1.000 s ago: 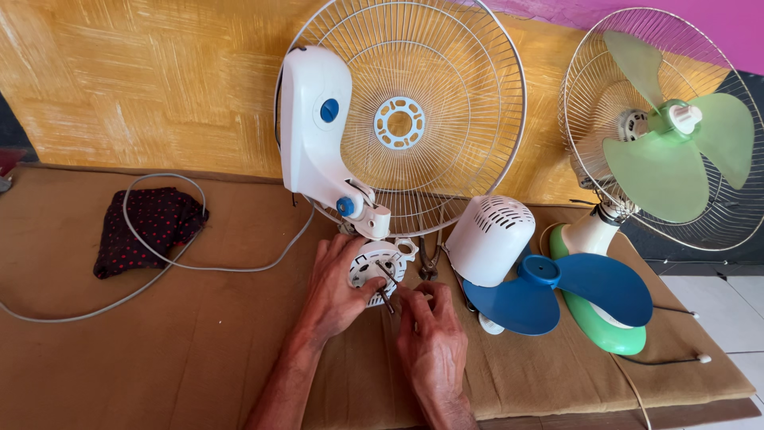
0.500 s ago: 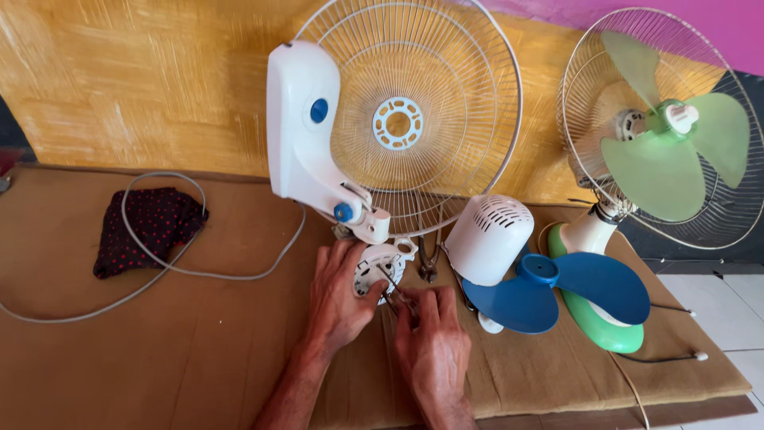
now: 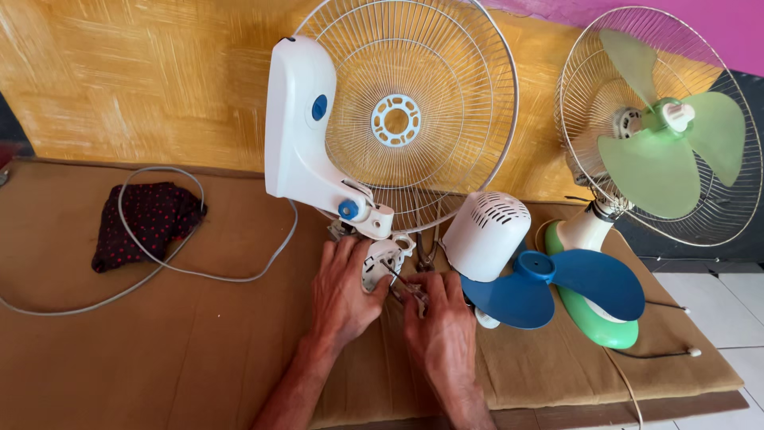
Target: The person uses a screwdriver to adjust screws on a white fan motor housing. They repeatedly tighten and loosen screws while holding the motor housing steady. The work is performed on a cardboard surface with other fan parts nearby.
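Near the middle of the table [image 3: 159, 350], the left hand [image 3: 344, 291] wraps its grip around a small white fan part [image 3: 380, 267]; the right hand [image 3: 440, 322] pinches a metal tool [image 3: 404, 287] against it, below the white fan stand [image 3: 302, 135].

- Bright, even daylight fills the scene; colours are vivid.
- Shadows are soft and short: a faint one lies under the hands [image 3: 390, 306] and beneath the blue blade [image 3: 557, 287].
- Mild glare shows on the white housing [image 3: 298, 119].
- The wide lens bends the edges; the wall [image 3: 119, 80] line curves.
- Focus is sharp at centre, slightly softer at the corners.
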